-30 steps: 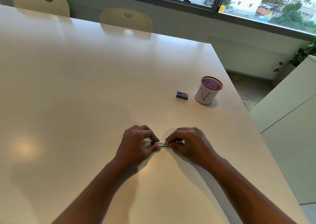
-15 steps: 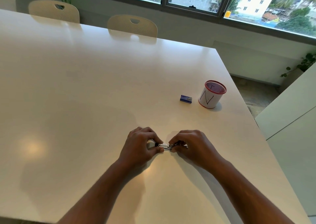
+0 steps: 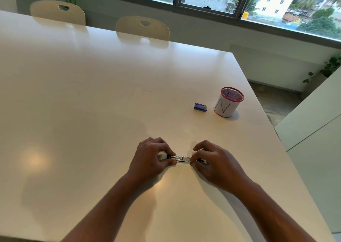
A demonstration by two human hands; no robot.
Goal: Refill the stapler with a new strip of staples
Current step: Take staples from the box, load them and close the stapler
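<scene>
A small black and silver stapler (image 3: 181,158) lies lengthwise on the white table (image 3: 92,103), held between both hands. My left hand (image 3: 150,158) grips its left end with thumb and fingers curled round it. My right hand (image 3: 214,163) pinches the right end, its fingers curled over the metal part. The silver magazine shows between the hands; whether a staple strip lies in it is too small to tell. A small blue staple box (image 3: 200,107) sits on the table further away to the right.
A white cup with a red mesh rim and a drawn "N" (image 3: 227,102) stands right of the blue box, near the table's right edge. Two beige chairs (image 3: 142,28) stand at the far side. A white cabinet (image 3: 313,121) is beyond the right edge.
My head has tilted, so the scene sits slightly lower and nearer in view. My right hand's fingers have shifted a little on the stapler's right end; the stapler stays in the same spot.
</scene>
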